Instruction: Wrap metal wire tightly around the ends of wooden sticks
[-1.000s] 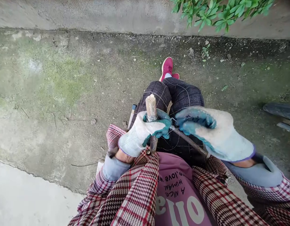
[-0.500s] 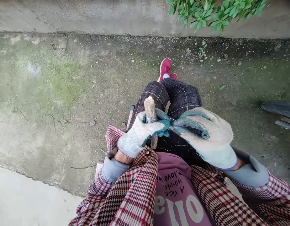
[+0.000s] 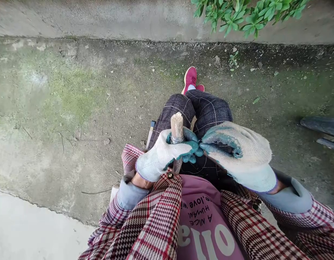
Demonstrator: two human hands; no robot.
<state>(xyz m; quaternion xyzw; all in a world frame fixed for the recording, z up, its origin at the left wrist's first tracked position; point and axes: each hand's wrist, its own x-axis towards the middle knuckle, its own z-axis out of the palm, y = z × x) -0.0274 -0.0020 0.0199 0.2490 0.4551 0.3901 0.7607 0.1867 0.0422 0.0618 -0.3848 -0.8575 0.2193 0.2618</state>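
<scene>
Nearest to you, above your lap, your left hand point(image 3: 161, 157) is closed tight round a wooden stick point(image 3: 177, 124). The stick stands almost upright, its rough-cut pale top clear of the glove and its lower end showing below your fist. A wire binding point(image 3: 177, 139) circles it just above your index finger. Your right hand point(image 3: 237, 155) sits just beside the left, fingertips touching. Its fingers are curled and pinched shut beside the binding, and the glove hides whether a loose wire end lies between them.

I judge the stick light and stiff, and dry enough for the coated gloves to grip without slipping. The best hold is where you have it, directly under the binding, so the wood cannot turn. The wire looks thin and springy, with ends likely sharp, so take it close to the stick with your fingertips.

Beyond your hands are your checked trousers point(image 3: 207, 108). A pale-handled tool point(image 3: 151, 131) sticks out at the left edge of your lap, and I cannot tell what kind it is. Further on, a red shoe point(image 3: 190, 76) rests on the mossy ground point(image 3: 74, 108). A dark object point(image 3: 321, 126) lies at the right edge of the ground. Farthest off, green leaves point(image 3: 245, 14) hang over a concrete kerb point(image 3: 129, 18). No container shows.
</scene>
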